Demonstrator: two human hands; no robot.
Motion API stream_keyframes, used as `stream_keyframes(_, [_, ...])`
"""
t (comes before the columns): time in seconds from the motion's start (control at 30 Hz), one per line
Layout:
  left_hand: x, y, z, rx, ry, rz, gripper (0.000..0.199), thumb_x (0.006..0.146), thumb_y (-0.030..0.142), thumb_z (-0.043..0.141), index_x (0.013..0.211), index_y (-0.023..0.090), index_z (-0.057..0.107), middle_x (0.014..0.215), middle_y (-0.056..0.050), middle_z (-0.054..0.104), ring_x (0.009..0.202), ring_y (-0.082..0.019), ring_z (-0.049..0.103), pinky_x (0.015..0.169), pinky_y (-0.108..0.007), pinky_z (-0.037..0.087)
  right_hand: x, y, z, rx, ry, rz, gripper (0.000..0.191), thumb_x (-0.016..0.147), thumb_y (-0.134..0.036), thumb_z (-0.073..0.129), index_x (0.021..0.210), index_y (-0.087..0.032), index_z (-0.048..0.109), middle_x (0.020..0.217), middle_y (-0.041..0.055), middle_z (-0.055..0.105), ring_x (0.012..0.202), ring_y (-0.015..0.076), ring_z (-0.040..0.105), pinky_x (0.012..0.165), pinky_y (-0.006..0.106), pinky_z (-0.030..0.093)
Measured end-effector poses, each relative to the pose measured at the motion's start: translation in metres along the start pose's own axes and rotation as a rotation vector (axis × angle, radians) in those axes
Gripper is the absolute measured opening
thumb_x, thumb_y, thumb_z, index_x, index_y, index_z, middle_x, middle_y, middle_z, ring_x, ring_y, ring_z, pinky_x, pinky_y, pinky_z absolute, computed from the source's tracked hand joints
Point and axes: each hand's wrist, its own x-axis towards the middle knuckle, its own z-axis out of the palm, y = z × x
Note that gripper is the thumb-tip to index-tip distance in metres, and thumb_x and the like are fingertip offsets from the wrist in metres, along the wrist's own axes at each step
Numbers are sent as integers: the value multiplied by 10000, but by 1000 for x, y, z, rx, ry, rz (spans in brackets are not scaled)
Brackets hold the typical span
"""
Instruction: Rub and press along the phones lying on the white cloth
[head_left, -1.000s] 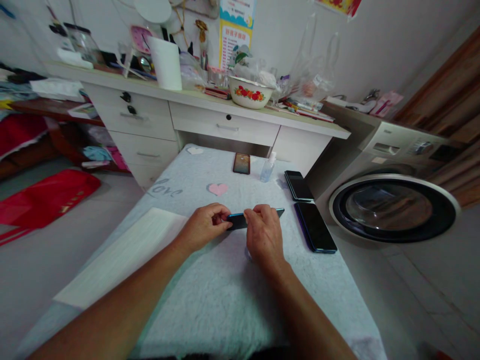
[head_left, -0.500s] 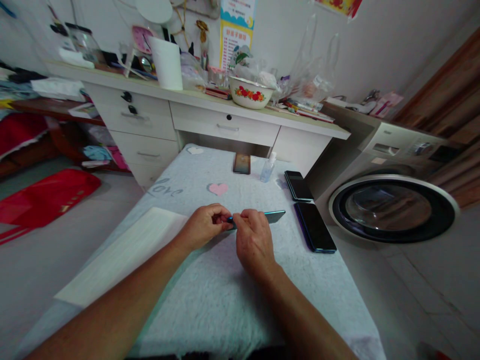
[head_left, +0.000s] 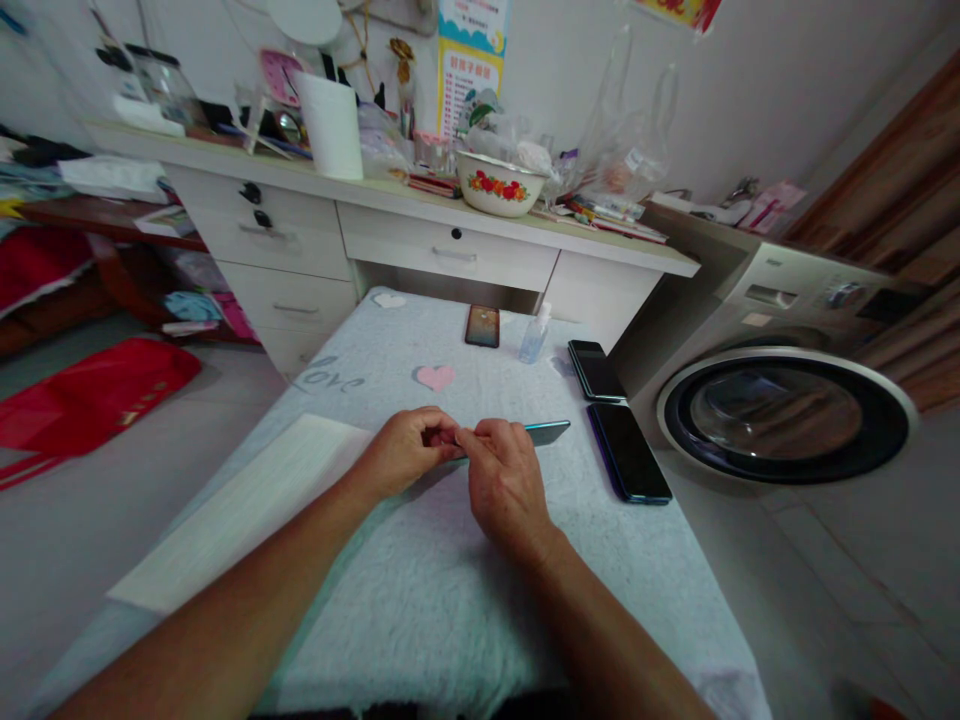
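Note:
A thin phone (head_left: 549, 433) with a teal edge is held low over the cloth, its right end showing past my fingers. My left hand (head_left: 405, 452) is closed in a pinch at the phone's left end. My right hand (head_left: 506, 485) is closed round its middle, with thumb and fingertips meeting those of my left hand. Most of the phone is hidden behind my hands. To the right lie two dark phones, a smaller one (head_left: 596, 371) and a larger one (head_left: 630, 452). Farther back are a brown-screened phone (head_left: 482, 327) and a clear spray bottle (head_left: 535, 335).
A long pale sheet (head_left: 247, 510) lies left on the cloth-covered table (head_left: 420, 600). Behind stands a white desk (head_left: 450, 245) bearing a flowered bowl (head_left: 501, 185) and a paper roll (head_left: 330, 128). A washing machine (head_left: 787, 410) is at the right, a red bag (head_left: 97, 400) on the floor.
The small dark blue bit that showed between my fingertips is now covered, as my right hand has shifted slightly left. Everything else stays in place.

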Motion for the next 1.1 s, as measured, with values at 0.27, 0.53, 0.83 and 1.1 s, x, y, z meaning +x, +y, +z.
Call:
stream_keyframes(0.27, [0, -9, 1, 16, 4, -28, 139, 691, 265, 695, 773, 160, 656, 629, 41, 532, 574, -100, 469, 530, -218, 374, -1, 17, -9, -24, 41, 94, 254, 889, -122, 453, 997, -204, 668, 960, 75, 566, 838, 201, 450, 767, 336, 380])
stream_keyframes(0.53, [-1, -2, 2, 47, 17, -37, 138, 691, 274, 679, 769, 162, 655, 636, 42, 524, 579, -105, 464, 541, -224, 374, -3, 37, -19, -67, 113, 191, 229, 906, -141, 464, 907, -194, 686, 925, 79, 556, 859, 203, 462, 772, 340, 386])
stream_keyframes(0.83, [0, -9, 1, 53, 5, -34, 145, 712, 275, 670, 800, 160, 656, 669, 40, 523, 586, -97, 457, 552, -220, 370, -4, 56, -26, -165, 147, 266, 230, 920, -214, 479, 918, -169, 704, 900, 77, 564, 845, 202, 461, 779, 331, 381])
stream_keyframes(1.1, [0, -9, 1, 57, 12, -26, 133, 713, 270, 668, 790, 162, 659, 672, 40, 520, 585, -96, 454, 556, -225, 370, -7, 70, -28, -214, 192, 339, 263, 906, -216, 463, 943, -150, 716, 911, 90, 577, 827, 207, 466, 774, 329, 386])
